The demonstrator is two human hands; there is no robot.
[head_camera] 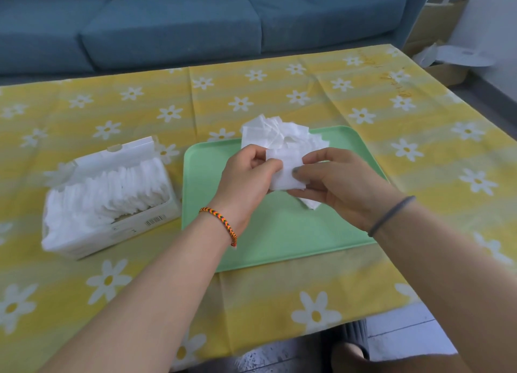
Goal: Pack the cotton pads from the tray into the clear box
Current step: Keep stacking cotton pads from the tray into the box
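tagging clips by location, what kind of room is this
Most likely a home living room: a blue fabric sofa behind a low table under a yellow daisy-print tablecloth, with cardboard boxes on the floor.

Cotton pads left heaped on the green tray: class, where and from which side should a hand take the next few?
Pinch the loose pads at their upper edges, coming from above. They stand fanned and overlapping at the far edge of the green tray, so the top edges are free and the tray rim blocks a low approach.

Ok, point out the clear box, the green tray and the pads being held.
clear box (156, 221), head view, on its front wall near the barcode.
green tray (279, 238), head view, on its bare floor.
held pads (282, 174), head view, on the top pad between both hands.
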